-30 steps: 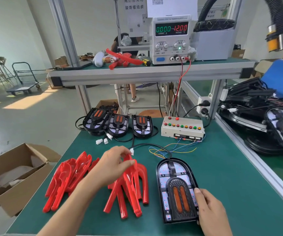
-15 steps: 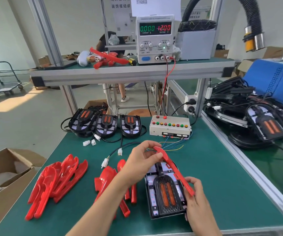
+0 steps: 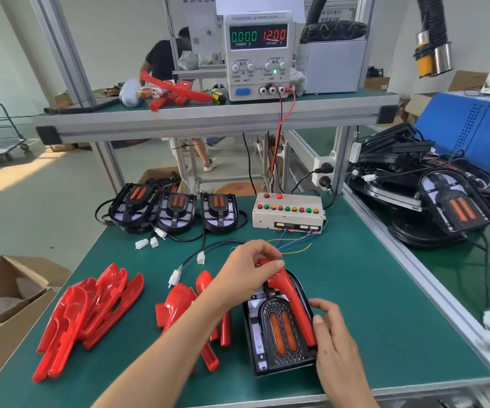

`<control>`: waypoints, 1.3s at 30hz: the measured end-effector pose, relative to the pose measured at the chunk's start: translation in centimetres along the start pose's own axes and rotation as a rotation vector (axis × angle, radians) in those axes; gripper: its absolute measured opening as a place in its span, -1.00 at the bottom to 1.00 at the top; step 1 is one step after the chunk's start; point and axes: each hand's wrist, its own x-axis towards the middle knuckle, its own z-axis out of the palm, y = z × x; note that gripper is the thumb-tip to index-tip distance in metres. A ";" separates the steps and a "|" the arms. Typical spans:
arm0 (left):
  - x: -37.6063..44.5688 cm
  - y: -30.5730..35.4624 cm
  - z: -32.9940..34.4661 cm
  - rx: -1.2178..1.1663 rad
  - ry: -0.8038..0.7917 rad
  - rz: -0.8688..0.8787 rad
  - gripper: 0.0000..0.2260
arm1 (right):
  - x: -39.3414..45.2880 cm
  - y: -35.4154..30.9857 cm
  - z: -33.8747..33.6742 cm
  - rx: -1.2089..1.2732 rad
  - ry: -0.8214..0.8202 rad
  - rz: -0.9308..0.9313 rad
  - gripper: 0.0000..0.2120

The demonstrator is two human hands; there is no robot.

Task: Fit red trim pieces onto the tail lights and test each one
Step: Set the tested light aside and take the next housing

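Green matting is covering the surface (image 3: 370,290), which is running off the frame's bottom edge. Across its far side, three tail lights (image 3: 176,209) are sitting beside a button box (image 3: 288,212). Two heaps of red trim pieces (image 3: 90,313) are lying left, the nearer heap partly hidden by the forearm. Both hands are holding a red trim (image 3: 292,301) against the near tail light (image 3: 279,334): left hand (image 3: 246,275) pinching its top, right hand (image 3: 332,337) curling around its lower end.
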 end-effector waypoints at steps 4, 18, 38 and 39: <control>0.4 0.6 0.3 0.220 -0.019 0.118 -0.94 | -0.1 -0.2 0.1 0.039 0.017 -0.033 -0.64; 0.1 1.2 0.6 0.874 -0.022 0.414 -0.60 | -0.6 0.6 1.1 -0.040 0.084 -0.058 -0.68; -0.5 -0.8 -1.5 0.630 -0.282 0.246 -0.50 | -0.8 0.8 0.5 0.041 -0.012 -0.108 -0.64; -0.6 -0.9 -1.6 0.607 -0.275 0.229 -0.51 | -0.8 0.8 0.4 0.038 -0.021 -0.101 -0.64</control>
